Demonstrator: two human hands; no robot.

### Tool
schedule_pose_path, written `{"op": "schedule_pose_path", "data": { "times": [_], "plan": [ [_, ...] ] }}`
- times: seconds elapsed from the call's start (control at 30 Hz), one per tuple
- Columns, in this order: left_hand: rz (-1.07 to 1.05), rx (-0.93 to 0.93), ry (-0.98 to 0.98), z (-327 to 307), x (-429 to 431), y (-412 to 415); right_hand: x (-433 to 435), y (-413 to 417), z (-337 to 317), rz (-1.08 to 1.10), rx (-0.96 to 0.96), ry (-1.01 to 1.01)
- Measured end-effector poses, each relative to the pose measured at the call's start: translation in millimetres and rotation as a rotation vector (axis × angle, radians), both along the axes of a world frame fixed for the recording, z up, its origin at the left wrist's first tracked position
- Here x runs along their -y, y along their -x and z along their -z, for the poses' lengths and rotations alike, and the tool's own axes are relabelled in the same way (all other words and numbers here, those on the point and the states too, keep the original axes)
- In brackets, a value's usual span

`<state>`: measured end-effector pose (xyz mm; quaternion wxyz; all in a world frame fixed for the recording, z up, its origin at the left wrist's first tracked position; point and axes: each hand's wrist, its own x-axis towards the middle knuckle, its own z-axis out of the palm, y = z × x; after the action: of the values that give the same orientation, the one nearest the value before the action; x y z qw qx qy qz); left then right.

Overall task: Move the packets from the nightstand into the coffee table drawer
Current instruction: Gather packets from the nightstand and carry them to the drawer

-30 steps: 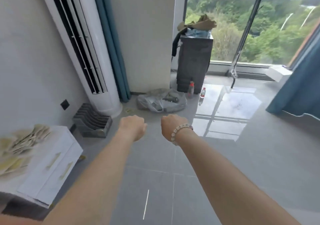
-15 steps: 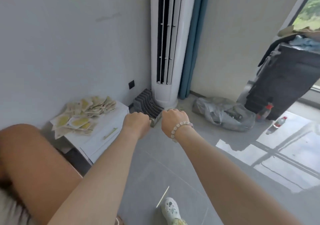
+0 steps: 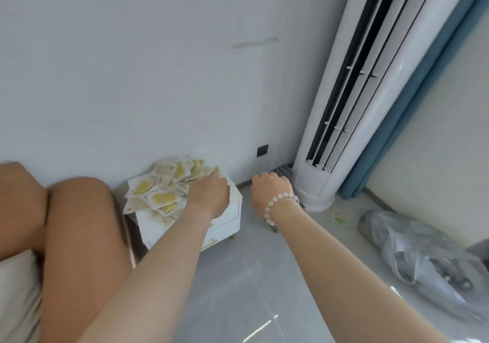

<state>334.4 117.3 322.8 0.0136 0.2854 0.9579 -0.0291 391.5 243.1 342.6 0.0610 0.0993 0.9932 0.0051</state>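
A heap of several white packets with yellow centres (image 3: 164,197) covers the top of a small white nightstand (image 3: 234,211) against the wall. My left hand (image 3: 209,194) hovers over the nightstand's right side at the edge of the heap, fingers curled under, and I see nothing held in it. My right hand (image 3: 270,186), with a bead bracelet on its wrist, is a fist in the air just right of the nightstand, holding nothing. The coffee table and its drawer are out of view.
A tall white air conditioner (image 3: 344,104) stands right of the nightstand, a dark slatted rack (image 3: 284,169) at its foot. A blue curtain (image 3: 423,91) hangs beyond. A grey plastic bag (image 3: 412,250) lies on the floor at right. A person's bare knees (image 3: 79,223) fill the left.
The view has swung left from the window to the wall. The nightstand with the packets has come closer, and my left hand now reaches its right side. Both hands stay curled.
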Motion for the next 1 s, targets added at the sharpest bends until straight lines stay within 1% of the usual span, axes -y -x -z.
{"op": "schedule_pose_path", "data": {
  "times": [0.13,0.23,0.43,0.7,0.83,0.9,1.0],
  "plan": [
    [-0.093,0.069,0.072,18,24,31,22,43,15,-0.107,0.038,0.045],
    [-0.151,0.066,0.096,29,41,65,39,80,23,-0.180,0.023,0.064],
    [-0.221,0.108,0.095,56,75,140,70,166,44,-0.218,0.063,0.041],
    [-0.376,0.161,-0.053,97,145,272,139,311,77,-0.279,0.146,-0.016],
    [-0.426,0.256,-0.064,123,183,303,170,349,110,-0.264,0.266,-0.027],
    [-0.411,0.311,-0.040,136,194,316,174,360,125,-0.233,0.336,-0.038],
    [-0.392,0.361,-0.011,152,200,338,170,377,139,-0.157,0.383,0.007]
  ]
}}
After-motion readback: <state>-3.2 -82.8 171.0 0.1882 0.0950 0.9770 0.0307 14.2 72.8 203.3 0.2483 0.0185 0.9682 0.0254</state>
